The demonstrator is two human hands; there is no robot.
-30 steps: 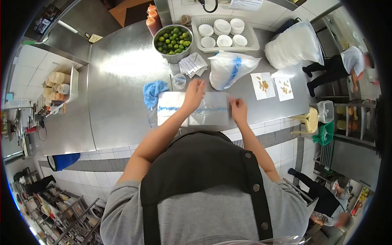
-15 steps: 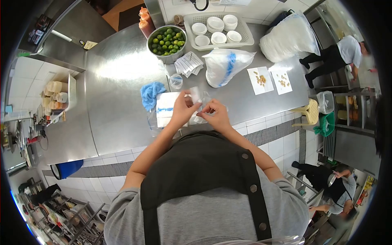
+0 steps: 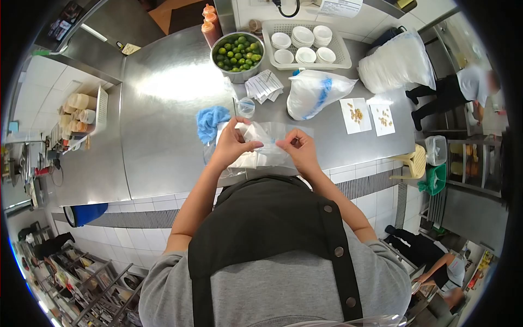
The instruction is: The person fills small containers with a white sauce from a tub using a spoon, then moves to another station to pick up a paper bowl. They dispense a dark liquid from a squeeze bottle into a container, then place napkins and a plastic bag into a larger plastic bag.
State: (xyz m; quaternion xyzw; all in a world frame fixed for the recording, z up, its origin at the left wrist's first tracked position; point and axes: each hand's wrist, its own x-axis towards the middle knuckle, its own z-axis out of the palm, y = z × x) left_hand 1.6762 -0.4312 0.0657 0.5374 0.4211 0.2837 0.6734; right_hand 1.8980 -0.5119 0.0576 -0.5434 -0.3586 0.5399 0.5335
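A clear plastic bag (image 3: 279, 132) is stretched between my two hands above the steel counter, in front of my apron. My left hand (image 3: 233, 146) has its thumb and fingers closed on the bag's left part. At the right side, my right hand (image 3: 300, 150) pinches the bag between thumb and fingertips. Something whitish shows by the left fingers, perhaps folded plastic. Under the hands lies a white packet (image 3: 248, 160) in clear wrapping, partly covered. A crumpled blue cloth (image 3: 212, 123) touches the packet's far left side. Just beyond the hands stands a small clear cup (image 3: 246, 108).
Behind are a pot of green limes (image 3: 237, 54), paper slips (image 3: 264, 86), a basket of white bowls (image 3: 345, 61) and a filled plastic bag (image 3: 311, 101). Two papers with small yellowish pieces lie right, one a white sheet (image 3: 348, 125). Two people (image 3: 444, 87) are at the right.
My hands have moved apart, and the clear bag is now spread wider between them. The view has shifted slightly, and the person at lower right has changed posture.
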